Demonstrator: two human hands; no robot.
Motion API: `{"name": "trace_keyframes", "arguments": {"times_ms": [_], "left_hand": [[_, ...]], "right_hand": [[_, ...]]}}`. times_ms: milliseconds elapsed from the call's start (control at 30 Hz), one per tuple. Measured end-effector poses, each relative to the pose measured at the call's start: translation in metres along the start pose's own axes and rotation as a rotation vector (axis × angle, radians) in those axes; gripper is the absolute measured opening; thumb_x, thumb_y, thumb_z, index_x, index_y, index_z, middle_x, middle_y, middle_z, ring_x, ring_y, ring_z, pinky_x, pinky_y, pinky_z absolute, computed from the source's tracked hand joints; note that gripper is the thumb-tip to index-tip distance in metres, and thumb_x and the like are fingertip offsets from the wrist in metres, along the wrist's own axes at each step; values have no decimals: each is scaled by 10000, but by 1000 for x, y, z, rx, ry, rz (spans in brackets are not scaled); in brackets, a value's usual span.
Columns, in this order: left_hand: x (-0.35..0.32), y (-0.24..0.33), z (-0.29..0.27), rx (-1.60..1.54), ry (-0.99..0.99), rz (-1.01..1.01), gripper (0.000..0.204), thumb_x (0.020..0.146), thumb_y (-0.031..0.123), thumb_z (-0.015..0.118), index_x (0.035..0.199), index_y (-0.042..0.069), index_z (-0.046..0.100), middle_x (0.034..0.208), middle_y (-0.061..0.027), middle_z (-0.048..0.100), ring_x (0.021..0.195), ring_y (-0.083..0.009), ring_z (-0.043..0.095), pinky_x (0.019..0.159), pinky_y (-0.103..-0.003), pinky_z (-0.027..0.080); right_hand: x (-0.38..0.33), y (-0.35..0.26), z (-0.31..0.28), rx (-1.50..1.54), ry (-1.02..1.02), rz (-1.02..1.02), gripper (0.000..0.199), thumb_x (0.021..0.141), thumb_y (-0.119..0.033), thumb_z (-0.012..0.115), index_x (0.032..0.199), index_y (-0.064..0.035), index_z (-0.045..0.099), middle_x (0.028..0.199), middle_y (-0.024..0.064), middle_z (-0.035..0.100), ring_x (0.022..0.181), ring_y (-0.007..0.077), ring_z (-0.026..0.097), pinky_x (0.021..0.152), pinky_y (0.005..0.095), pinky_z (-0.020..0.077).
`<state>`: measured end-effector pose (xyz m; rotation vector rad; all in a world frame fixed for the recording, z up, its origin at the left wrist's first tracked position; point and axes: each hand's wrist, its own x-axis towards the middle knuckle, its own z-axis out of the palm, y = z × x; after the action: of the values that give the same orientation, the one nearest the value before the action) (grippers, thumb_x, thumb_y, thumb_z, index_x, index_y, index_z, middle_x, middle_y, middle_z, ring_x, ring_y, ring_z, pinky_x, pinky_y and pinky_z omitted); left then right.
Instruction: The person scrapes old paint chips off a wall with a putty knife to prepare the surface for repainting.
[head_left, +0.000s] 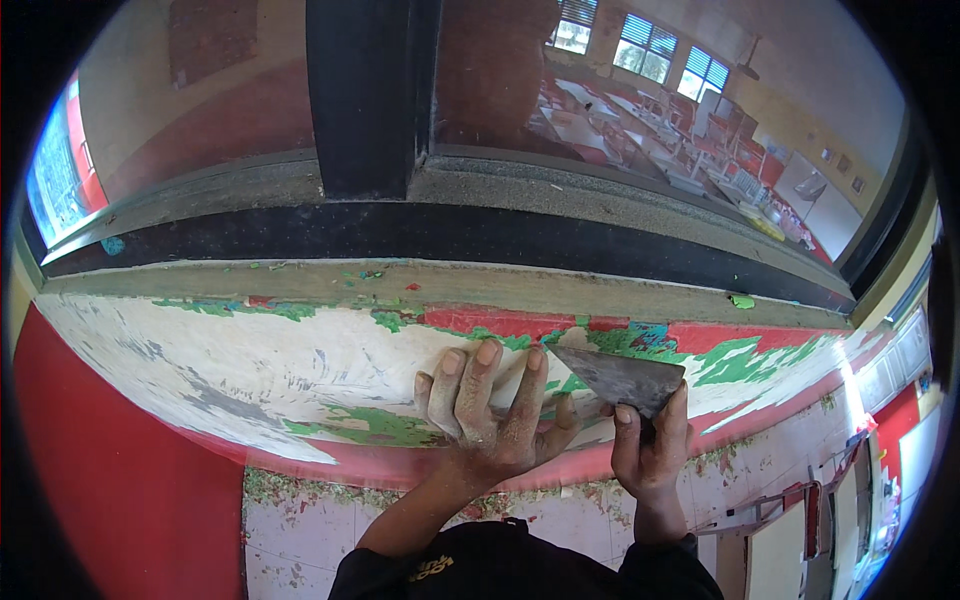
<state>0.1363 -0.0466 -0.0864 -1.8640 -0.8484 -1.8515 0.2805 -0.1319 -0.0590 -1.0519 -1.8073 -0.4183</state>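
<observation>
My right hand (655,445) grips a paint scraper (625,378) by its dark handle, which is mostly hidden in the fingers. The scraper's grey triangular blade lies against the painted ledge (290,365) below the window, its left corner close to my left index fingertip. My left hand (490,415) rests on the same ledge with its fingers stretched and apart, dusted with pale powder. Around both hands the surface is patchy: white areas are bare, while green, red and blue paint clings in ragged strips, mostly along the upper edge.
A black window frame (370,100) and glass panes rise beyond the ledge, with piled furniture showing in the right pane. Loose paint chips (740,301) sit on the sill. Paint flakes litter the tiled floor (290,540). Desk-like furniture (775,550) stands at the lower right.
</observation>
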Motion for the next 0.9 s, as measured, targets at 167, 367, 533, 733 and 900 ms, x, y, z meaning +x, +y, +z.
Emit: {"name": "trace_keyframes", "arguments": {"times_ms": [167, 367, 533, 733, 900], "left_hand": [[1, 2, -2, 5, -48, -2, 468, 753, 393, 556, 1133, 123, 588, 1307, -175, 353, 1267, -357, 221, 1016, -525, 131], [-5, 1, -2, 9, -96, -16, 480, 754, 417, 559, 1152, 148, 579, 1327, -171, 324, 1275, -359, 198, 1016, -525, 123], [-6, 2, -2, 26, -96, -3, 479, 759, 431, 554, 1154, 161, 581, 1331, -161, 325, 1272, -356, 204, 1021, -521, 119], [-16, -2, -2, 42, -155, 10, 468, 761, 431, 554, 1142, 161, 587, 1322, -154, 344, 1270, -346, 226, 1026, -515, 125], [-15, -2, -1, 29, -121, 2, 471, 770, 441, 556, 1147, 160, 579, 1322, -150, 348, 1270, -336, 242, 1026, -506, 142]], "right_hand": [[3, 2, 2, -24, 28, -31, 666, 770, 92, 565, 1345, 23, 237, 699, 158, 586, 523, 253, 596, 470, 343, 471], [5, 2, 3, -2, 23, -52, 705, 768, 92, 565, 1369, -24, 215, 699, 157, 581, 528, 252, 589, 467, 322, 459], [1, 5, 1, 61, -2, -49, 701, 770, 94, 555, 1371, -18, 211, 700, 141, 599, 538, 245, 595, 474, 331, 462], [-5, 3, 1, 90, -73, -15, 646, 854, 75, 469, 1395, -8, 125, 918, 209, 595, 717, 189, 608, 605, 297, 520], [0, 2, 7, 106, -8, -15, 716, 763, 107, 553, 1375, -36, 211, 732, 150, 605, 568, 254, 613, 498, 330, 475]]}}
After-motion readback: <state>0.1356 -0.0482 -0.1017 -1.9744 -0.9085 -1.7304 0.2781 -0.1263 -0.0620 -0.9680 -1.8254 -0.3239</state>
